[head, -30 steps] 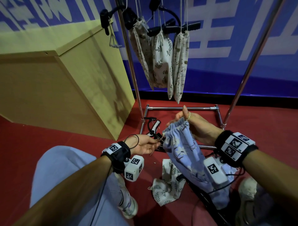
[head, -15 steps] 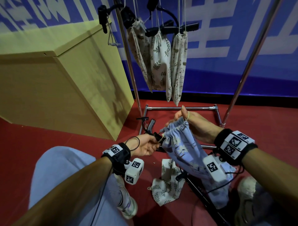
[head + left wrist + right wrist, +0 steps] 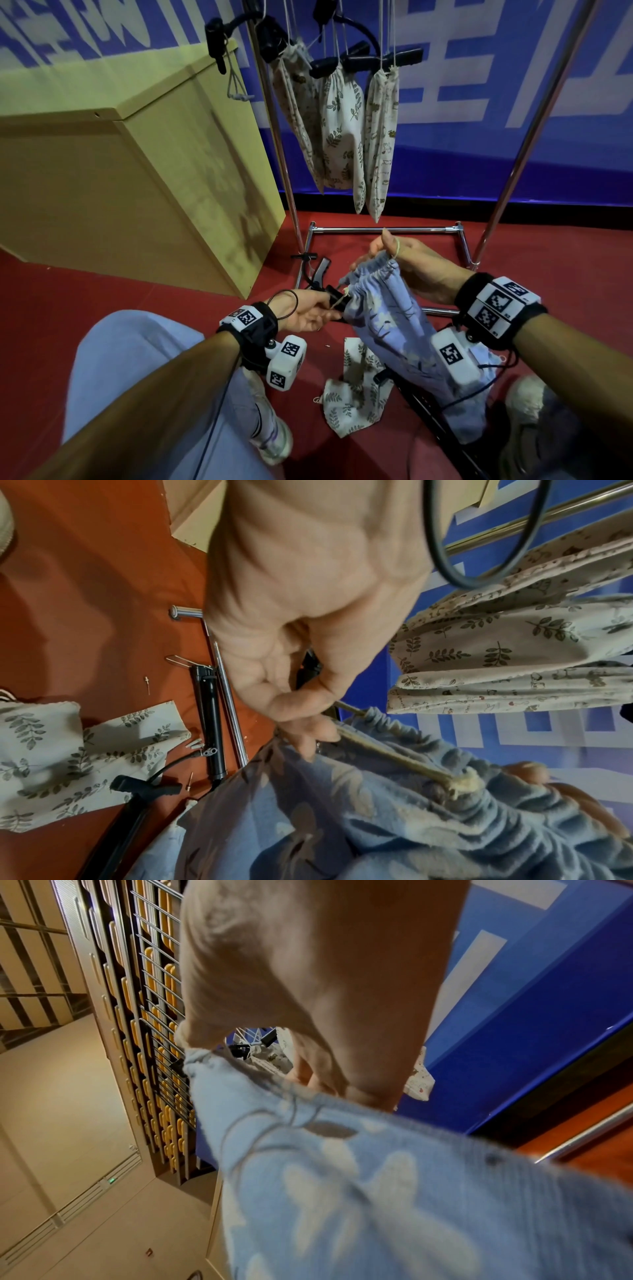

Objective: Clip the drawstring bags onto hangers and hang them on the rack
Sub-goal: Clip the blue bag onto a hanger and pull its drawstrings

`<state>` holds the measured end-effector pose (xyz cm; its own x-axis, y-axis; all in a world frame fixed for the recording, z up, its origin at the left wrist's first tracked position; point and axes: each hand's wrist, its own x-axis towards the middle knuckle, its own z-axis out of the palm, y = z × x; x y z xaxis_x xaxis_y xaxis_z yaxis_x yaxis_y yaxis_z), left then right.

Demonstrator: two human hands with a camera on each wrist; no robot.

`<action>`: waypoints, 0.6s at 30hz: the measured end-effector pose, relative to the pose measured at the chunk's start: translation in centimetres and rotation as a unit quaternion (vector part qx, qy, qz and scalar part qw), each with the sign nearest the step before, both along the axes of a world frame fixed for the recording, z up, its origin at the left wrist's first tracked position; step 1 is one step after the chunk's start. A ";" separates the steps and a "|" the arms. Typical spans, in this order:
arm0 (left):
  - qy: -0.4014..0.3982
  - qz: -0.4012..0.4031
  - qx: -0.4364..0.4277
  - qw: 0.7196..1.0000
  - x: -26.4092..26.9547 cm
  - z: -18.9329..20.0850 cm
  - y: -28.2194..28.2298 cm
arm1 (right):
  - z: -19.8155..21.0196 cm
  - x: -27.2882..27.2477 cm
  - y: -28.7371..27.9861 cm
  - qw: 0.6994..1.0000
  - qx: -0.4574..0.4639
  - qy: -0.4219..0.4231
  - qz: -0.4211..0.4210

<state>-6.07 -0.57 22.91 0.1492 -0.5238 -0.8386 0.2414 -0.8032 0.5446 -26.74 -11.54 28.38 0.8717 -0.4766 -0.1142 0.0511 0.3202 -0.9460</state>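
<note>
A light blue flowered drawstring bag (image 3: pixel 387 318) hangs between my hands above the red floor. My right hand (image 3: pixel 394 255) pinches its gathered top edge, with a cord looped over one finger. My left hand (image 3: pixel 322 305) grips a black clip hanger (image 3: pixel 334 294) at the bag's left corner; in the left wrist view its fingers (image 3: pixel 308 723) also pinch the beige drawstring (image 3: pixel 387 753). The blue bag (image 3: pixel 342 1177) fills the right wrist view under the right hand (image 3: pixel 308 1069). Three cream printed bags (image 3: pixel 342 126) hang from black hangers on the chrome rack (image 3: pixel 274 137).
A cream leaf-print bag (image 3: pixel 352 394) lies on the floor below the blue one, beside a black hanger (image 3: pixel 428 411). A wooden box (image 3: pixel 130 178) stands left of the rack. The rack's base rails (image 3: pixel 383 230) lie just beyond my hands. My knee (image 3: pixel 137 377) is at lower left.
Both hands and the blue bag have stayed almost in place; the bag's top has lifted slightly. The head view has dipped a little.
</note>
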 end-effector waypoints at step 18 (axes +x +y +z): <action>-0.139 0.263 -0.290 0.910 3.2 4.8 -2.1 | -0.9 -0.3 -3.1 0.955 -0.033 -0.023 -0.293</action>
<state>-2.90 -2.67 27.68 0.6711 -0.6612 -0.3352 0.2965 -0.1750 0.9388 -27.06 -14.67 27.48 0.4559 -0.8894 -0.0351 0.2449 0.1633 -0.9557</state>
